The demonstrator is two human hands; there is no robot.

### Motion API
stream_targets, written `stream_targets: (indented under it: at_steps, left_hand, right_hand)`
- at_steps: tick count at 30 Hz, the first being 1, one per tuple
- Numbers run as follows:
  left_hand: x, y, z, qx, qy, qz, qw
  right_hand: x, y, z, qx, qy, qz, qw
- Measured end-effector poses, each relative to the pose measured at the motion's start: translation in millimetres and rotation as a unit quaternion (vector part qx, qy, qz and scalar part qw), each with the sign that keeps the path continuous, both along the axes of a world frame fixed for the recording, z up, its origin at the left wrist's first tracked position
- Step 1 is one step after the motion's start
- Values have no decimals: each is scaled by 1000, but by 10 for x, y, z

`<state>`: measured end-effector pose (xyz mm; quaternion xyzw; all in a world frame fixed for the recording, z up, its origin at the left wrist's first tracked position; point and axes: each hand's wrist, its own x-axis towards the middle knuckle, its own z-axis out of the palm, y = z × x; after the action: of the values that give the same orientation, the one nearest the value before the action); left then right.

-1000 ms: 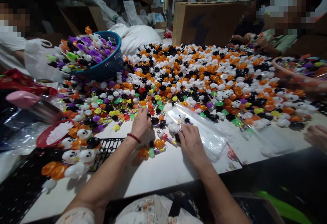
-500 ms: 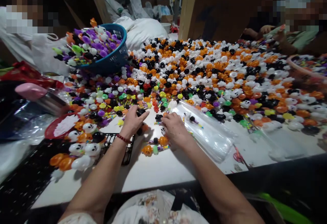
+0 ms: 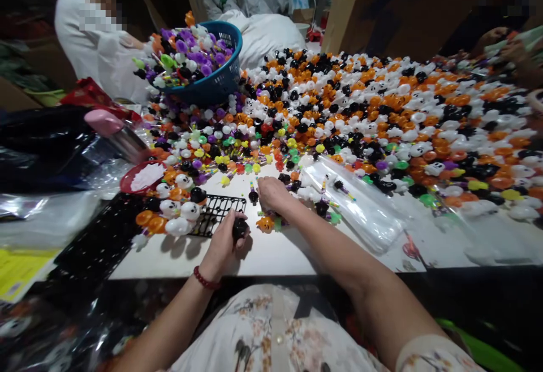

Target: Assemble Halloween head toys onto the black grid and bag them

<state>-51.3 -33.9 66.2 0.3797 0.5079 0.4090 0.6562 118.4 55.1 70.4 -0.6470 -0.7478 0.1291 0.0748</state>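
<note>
My left hand (image 3: 223, 245) is closed round a black, shiny novelty topper (image 3: 240, 228), low over the white tabletop (image 3: 271, 256). Fingers pinched and pointing down, my right hand (image 3: 274, 194) touches down by the small pieces; what it grips is hidden. Just left of its fingertips is a black spiky-headed stick with a coloured stem (image 3: 253, 194). Beneath the right wrist lie an orange pumpkin topper (image 3: 265, 224) and a green piece. A black grid rack (image 3: 223, 208) lies beyond my left hand, with ghost toppers (image 3: 189, 211) and pumpkin toppers at its left end.
A large pile of toppers (image 3: 360, 100) spreads across the back. A tilted blue basket (image 3: 231, 66) of them stands at back left. Clear plastic bags (image 3: 360, 208) lie right; a red dish (image 3: 127, 182) with white slips and a pink-lidded bottle (image 3: 104, 122) stand left. Other people sit at both sides.
My left hand has drawn back towards me with the black topper. My right hand has shifted forward and left across the pieces. The view has turned left and tilted down.
</note>
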Motion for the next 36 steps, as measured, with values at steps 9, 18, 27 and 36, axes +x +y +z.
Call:
stream_targets:
  at_steps: [9, 18, 27, 36]
  left_hand:
    - [-102, -129, -53, 65, 25, 31, 997]
    - [-144, -354, 68, 118, 96, 22, 988]
    - [-152, -438, 65, 149, 131, -37, 979]
    - [-204, -417, 141, 155, 179, -103, 966]
  right_hand:
    - [99, -259, 34, 7, 77, -79, 994]
    - [-183, -1333, 240, -41, 635, -111, 764]
    - [-237, -1515, 210, -89, 650, -116, 746]
    - [-314, -1632, 211, -149, 631, -87, 756]
